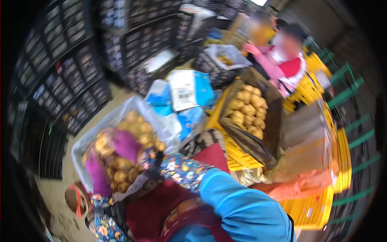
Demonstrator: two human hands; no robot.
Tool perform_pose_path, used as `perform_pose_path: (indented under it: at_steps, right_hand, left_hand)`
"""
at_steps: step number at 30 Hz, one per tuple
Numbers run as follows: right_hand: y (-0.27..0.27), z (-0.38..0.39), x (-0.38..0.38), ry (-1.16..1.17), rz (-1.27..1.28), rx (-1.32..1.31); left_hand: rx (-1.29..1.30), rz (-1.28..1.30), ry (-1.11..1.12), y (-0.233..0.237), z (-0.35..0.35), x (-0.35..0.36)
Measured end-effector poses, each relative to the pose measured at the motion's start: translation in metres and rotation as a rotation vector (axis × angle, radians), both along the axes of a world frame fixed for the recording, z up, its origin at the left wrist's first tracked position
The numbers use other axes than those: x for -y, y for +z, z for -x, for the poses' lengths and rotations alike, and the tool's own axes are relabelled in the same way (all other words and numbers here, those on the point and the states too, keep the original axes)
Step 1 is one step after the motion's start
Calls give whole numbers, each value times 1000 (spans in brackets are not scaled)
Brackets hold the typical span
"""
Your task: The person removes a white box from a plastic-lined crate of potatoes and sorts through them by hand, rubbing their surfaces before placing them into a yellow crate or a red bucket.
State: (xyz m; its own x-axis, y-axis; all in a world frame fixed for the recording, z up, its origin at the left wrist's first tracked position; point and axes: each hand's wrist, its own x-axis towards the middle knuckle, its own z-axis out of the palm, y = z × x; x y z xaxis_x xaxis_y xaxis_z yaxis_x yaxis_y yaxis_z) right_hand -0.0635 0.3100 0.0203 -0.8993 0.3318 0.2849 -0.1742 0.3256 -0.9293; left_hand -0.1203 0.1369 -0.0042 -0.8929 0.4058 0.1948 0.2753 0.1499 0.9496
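My left hand (98, 173), in a purple glove, reaches into the left side of a crate with a pale plastic liner (82, 147). My right hand (125, 144), gloved the same way, is over the middle of that crate. Between the two hands sits a small cluster of round yellow-brown produce that looks like potatoes (104, 145). Both hands appear curled against it, though motion blur softens the fingers. More of the loose potatoes (121, 176) lie beneath and behind the hands inside the liner.
At right, a yellow crate (241, 154) with a dark liner holds similar round produce (249, 111). Blue-and-white bags (183, 90) lie between the crates. Black crates (64, 72) are stacked at left. Two people (282, 66) are at the back right. A round container (75, 200) is on the floor.
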Motion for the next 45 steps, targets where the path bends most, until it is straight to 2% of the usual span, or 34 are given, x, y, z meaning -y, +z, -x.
perform_pose_path:
  at_steps: [1,2,3,4,7,8,9,10,11,12,14,15,17,19,20,21,22,23,24,25,26,27,28,29,30,32,33,34,36,37,39,41,44,45]
  right_hand:
    - [-2,1,2,8,51,46]
    - [-8,3,-4,76,176,61]
    - [-23,9,-12,40,312,29]
    - [-15,-5,-40,-90,257,10]
    - [51,-107,-140,-477,-5,-114]
    - [86,-165,-175,-647,-176,-163]
    - [125,-232,-206,-860,-488,-160]
    - [163,-305,-230,-1142,-1043,10]
    - [201,-380,-245,-1407,-1391,147]
    - [239,-449,-250,-1614,-1494,159]
    - [293,-568,-246,-1778,-744,-260]
    - [312,-602,-232,-1878,-859,-239]
    - [308,-717,-255,-2042,-1028,23]
    - [304,-738,-244,-2145,-1088,556]
    - [297,-731,-245,-2146,-1110,814]
    - [292,-712,-246,-2053,-1145,718]
    - [283,-681,-258,-1920,-1171,611]
    - [263,-651,-280,-1748,-1052,294]
    - [236,-605,-303,-1549,-883,13]
    - [215,-539,-309,-1427,-785,3]
    - [197,-468,-307,-1303,-698,-1]
    - [171,-399,-300,-1096,-689,83]
    - [145,-330,-277,-903,-690,164]
    - [130,-255,-225,-685,-486,287]
    - [65,-212,-236,-286,-718,235]
    - [6,-115,-168,90,-417,552]
    - [-25,-74,-135,232,-426,500]
    - [-46,-40,-107,275,-541,423]
    - [-85,30,-56,202,-546,422]
    - [-72,57,-30,161,-288,588]
    - [-85,102,7,58,-131,759]
    - [-149,141,26,-57,-336,769]
    - [-174,144,47,-230,-403,711]
    - [-187,141,38,-199,-339,565]
  left_hand:
    - [-169,52,-90,-2,9,3]
    - [-834,324,-86,0,13,3]
    - [-26,-75,-140,14,5,-10]
    - [-283,74,-145,20,1,-14]
    - [400,-250,-285,8,-2,-7]
    - [498,-322,-248,-16,11,-2]
    - [522,-297,-153,-17,12,-3]
    - [575,-236,-137,-5,9,-1]
    - [579,-239,-119,-12,16,1]
    - [586,-241,-99,-24,24,5]
    - [397,47,-303,-15,21,25]
    - [402,-86,-231,40,-27,1]
    - [361,-90,-230,20,-19,1]
    - [317,-92,-184,-13,5,11]
    - [632,-103,-85,-30,31,5]
    - [606,-217,-253,-46,36,16]
    - [637,-206,-204,-20,18,12]
    - [565,-364,-364,4,-1,10]
    - [557,-275,-221,8,2,16]
    - [499,-308,-134,26,-9,12]
    - [540,-290,-35,17,3,22]
    - [534,-305,57,29,-2,22]
    - [507,-259,31,18,10,36]
    - [488,-288,82,22,8,38]
    - [519,-285,117,39,4,37]
    - [559,-330,156,56,-2,41]
    - [554,-369,162,55,1,46]
    - [552,-404,162,54,4,49]
    - [513,-506,173,55,9,53]
    - [512,-498,163,58,14,58]
    - [557,-543,162,63,15,58]
    - [597,-562,210,62,16,58]
    - [626,-548,224,56,16,60]
    - [637,-545,218,58,14,58]
